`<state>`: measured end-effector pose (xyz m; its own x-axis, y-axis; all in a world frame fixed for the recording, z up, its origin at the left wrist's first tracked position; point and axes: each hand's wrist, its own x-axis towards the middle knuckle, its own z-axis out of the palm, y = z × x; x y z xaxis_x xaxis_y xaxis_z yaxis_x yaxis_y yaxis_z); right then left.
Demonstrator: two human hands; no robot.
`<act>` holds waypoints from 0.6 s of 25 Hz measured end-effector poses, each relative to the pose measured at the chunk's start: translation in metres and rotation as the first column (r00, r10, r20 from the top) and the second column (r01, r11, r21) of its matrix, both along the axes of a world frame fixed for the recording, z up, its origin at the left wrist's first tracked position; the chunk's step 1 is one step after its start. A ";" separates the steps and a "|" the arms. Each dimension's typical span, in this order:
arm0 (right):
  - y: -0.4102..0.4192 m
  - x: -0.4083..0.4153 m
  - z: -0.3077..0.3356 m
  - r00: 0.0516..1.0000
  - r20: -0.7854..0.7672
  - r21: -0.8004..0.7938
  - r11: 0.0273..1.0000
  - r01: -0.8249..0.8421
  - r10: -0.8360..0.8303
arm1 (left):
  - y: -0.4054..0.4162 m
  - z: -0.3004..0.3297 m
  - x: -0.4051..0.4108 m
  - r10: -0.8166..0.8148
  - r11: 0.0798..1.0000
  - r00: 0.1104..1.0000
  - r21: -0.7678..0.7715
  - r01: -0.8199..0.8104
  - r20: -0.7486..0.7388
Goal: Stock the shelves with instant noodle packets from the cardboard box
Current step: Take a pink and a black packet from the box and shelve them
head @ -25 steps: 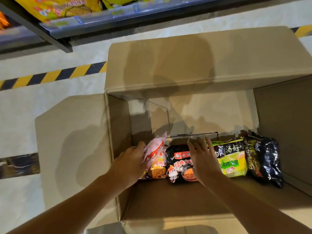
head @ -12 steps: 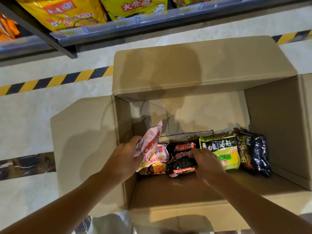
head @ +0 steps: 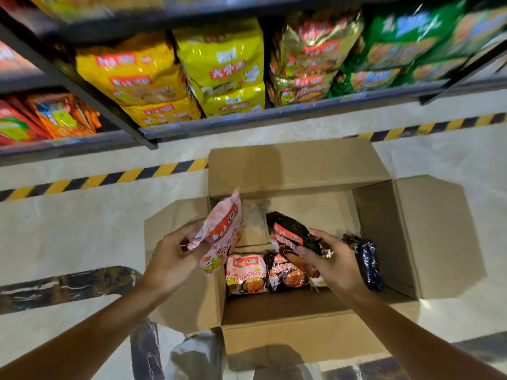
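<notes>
while you held a packet in each hand above the cardboard box [head: 301,165], the step in hand looked like carrying both up to the shelf [head: 274,116], so i'd have kept each grip near a packet edge and slid the packets in upright beside matching ones. your left hand [head: 171,259] was raised over the box's left flap, palm turned inward, its fingers [head: 192,237] pinching the lower corner of the pink packet [head: 222,231], which stood tilted above the box's left wall. your right hand [head: 333,263] hovered over the middle of the box, fingers curled round the black packet [head: 290,234], its top leaning away from you. more packets [head: 247,272] lay in the box bottom below both hands.
</notes>
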<state>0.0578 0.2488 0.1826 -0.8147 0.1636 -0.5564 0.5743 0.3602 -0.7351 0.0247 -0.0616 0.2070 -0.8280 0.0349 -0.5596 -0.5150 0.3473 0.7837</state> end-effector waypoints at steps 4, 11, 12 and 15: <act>-0.023 -0.011 0.099 0.997 -0.054 -0.060 0.997 0.052 -0.055 | -0.033 0.094 -0.013 0.036 0.999 0.997 0.019 -0.035 -0.071; -0.092 -0.019 0.310 0.983 -0.172 -0.175 0.984 0.035 -0.065 | -0.108 0.281 -0.023 0.061 0.998 0.968 0.021 -0.058 -0.243; -0.101 -0.019 0.333 0.979 -0.193 -0.192 0.981 0.032 -0.069 | -0.114 0.306 -0.022 0.072 0.997 0.963 0.028 -0.067 -0.260; -0.127 -0.017 0.400 0.960 -0.262 -0.233 0.972 0.038 -0.100 | -0.133 0.379 -0.010 0.126 0.991 0.955 0.077 -0.110 -0.267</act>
<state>0.0408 0.1221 0.5825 -0.9303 0.1217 -0.3459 0.3608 0.1358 -0.9227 0.0144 -0.1942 0.5864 -0.9483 -0.0453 -0.3140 -0.3153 0.2443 0.9170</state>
